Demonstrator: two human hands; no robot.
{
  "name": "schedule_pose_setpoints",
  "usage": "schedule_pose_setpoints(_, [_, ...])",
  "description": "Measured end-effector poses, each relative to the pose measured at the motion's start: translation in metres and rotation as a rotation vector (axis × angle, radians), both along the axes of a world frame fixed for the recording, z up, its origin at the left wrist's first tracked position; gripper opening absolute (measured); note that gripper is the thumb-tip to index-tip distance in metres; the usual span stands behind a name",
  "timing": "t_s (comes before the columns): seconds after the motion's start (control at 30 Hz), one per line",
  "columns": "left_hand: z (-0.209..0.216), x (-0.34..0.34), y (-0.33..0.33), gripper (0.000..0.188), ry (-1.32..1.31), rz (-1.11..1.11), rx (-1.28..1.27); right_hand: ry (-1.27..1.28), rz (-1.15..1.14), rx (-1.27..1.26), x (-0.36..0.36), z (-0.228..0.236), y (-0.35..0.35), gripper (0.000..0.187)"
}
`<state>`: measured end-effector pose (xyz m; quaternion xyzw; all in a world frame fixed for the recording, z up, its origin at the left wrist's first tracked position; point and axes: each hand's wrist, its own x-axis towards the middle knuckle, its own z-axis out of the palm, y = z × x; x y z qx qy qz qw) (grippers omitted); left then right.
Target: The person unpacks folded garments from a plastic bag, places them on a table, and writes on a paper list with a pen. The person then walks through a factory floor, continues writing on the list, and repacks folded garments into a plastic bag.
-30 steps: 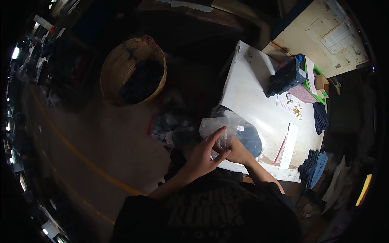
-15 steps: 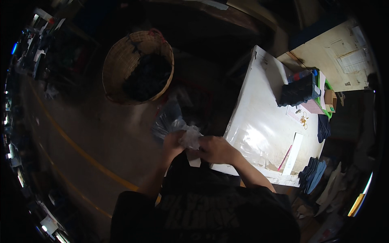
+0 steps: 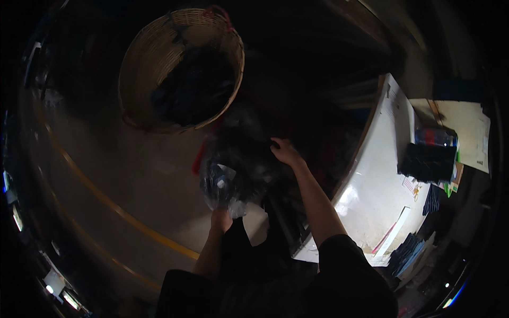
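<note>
A clear plastic bag (image 3: 216, 183), crumpled and glossy, hangs low in front of me, with something dark in or behind it and a small pale patch on it. My left hand (image 3: 221, 218) is closed on the bunched near end of this bag. Farther off and to the right, my right hand (image 3: 286, 151) reaches forward with its fingers curled together beside the bag's dark far side. Shadow hides whatever those fingers grip.
A wicker basket (image 3: 140, 69) holding dark cloth (image 3: 196, 87) stands far left. On the right is a white-topped table (image 3: 366, 183) with a folded dark cloth stack (image 3: 428, 161), a ruler-like white strip (image 3: 392, 237) and more folded cloth (image 3: 405, 257). A yellow line (image 3: 122, 214) crosses the floor at left.
My right hand has left the bunched plastic beside my left hand and moved forward and right. The left hand has dropped slightly nearer me, keeping the bag. The view has shifted, putting the table farther right.
</note>
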<state>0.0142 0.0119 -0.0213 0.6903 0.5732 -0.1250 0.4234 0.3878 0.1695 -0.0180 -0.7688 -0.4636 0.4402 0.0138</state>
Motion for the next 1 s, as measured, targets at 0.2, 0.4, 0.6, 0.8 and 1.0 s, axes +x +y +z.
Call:
schedule_pose_setpoints(0.2, [0.012, -0.039, -0.049, 0.020, -0.208, 0.339, -0.050, -0.074, -0.069, -0.137, -0.055, -0.143, 0.014, 0.044])
schedule_pose_setpoints(0.4, [0.008, -0.021, -0.066, 0.018, -0.196, 0.235, -0.050, 0.248, -0.457, 0.166, -0.056, -0.216, 0.042, 0.045])
schedule_pose_setpoints(0.6, [-0.004, -0.029, -0.071, 0.020, -0.154, 0.285, -0.085, 0.318, -0.710, 0.224, -0.027, -0.115, 0.081, 0.038])
schedule_pose_setpoints(0.8, [0.029, -0.022, 0.000, 0.028, -0.391, 0.460, 0.154, 0.587, -0.709, 0.423, 0.020, 0.122, 0.055, 0.010])
schedule_pose_setpoints(1.0, [0.094, 0.036, 0.107, 0.017, -0.630, 0.510, 0.239, 0.794, -0.824, 0.973, 0.052, 0.378, -0.064, 0.021])
